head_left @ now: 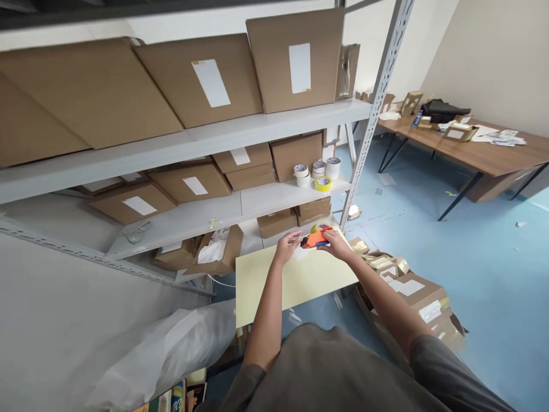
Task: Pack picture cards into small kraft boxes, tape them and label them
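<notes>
My right hand (337, 244) is closed around an orange tape dispenser (315, 237) with a dark front end and a bit of blue on it. A roll of yellowish tape (318, 228) shows just behind the dispenser, partly hidden by it. Close to the dispenser's dark end is my left hand (286, 246), its fingers stretched toward it with a small gap between. No object is visible in the left fingers. Both hands are above a pale yellow tabletop (261, 280), which has a glossy patch near its far edge.
Grey metal shelving (278, 123) with cardboard boxes (300, 63) rises ahead. Tape rolls (322, 183) stand on its middle shelf. Flattened cardboard (422, 292) lies right, plastic wrap (171, 343) lower left. A cluttered wooden table (493, 151) stands at the far right.
</notes>
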`<state>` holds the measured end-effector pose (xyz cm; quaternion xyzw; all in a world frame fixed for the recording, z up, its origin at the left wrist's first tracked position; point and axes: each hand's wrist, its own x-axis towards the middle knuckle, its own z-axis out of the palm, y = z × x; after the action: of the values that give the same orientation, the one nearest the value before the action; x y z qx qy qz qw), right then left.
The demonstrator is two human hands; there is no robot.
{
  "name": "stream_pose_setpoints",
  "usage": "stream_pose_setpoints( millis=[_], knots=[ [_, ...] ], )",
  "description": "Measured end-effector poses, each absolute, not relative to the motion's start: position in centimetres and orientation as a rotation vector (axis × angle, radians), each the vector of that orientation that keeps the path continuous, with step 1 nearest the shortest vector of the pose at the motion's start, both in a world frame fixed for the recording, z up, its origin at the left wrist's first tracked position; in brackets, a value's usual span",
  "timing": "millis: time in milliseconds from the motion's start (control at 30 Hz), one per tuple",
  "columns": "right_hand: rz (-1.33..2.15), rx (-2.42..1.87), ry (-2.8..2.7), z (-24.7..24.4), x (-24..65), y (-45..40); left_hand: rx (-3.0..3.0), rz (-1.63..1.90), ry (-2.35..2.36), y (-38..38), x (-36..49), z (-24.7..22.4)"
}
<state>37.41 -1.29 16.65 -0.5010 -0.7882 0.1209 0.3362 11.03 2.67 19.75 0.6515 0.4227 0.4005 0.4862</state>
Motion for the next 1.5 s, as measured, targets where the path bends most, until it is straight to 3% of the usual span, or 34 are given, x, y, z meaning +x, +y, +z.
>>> stream_pose_setpoints(
  millis=[267,1000,1233,1500],
  knots=[
    [0.343,-1.25,-2.004,20.2,32.3,-1.2,1.775,1.029,0.939,2.8,6.6,24.6],
    [0.609,-1.523,-1.862,21.3,23.1,-1.6,1.787,1.507,1.201,3.5,-4.1,26.5],
    [0.334,-1.656,-1.842,20.0,20.8,1.9,1.761,1.389,1.355,2.2,-2.6,23.3],
    [0.077,-1.646,-2.001,20.5,23.7,12.9,1.671,1.504,1.581,4.3,-2.6,22.2]
  ],
)
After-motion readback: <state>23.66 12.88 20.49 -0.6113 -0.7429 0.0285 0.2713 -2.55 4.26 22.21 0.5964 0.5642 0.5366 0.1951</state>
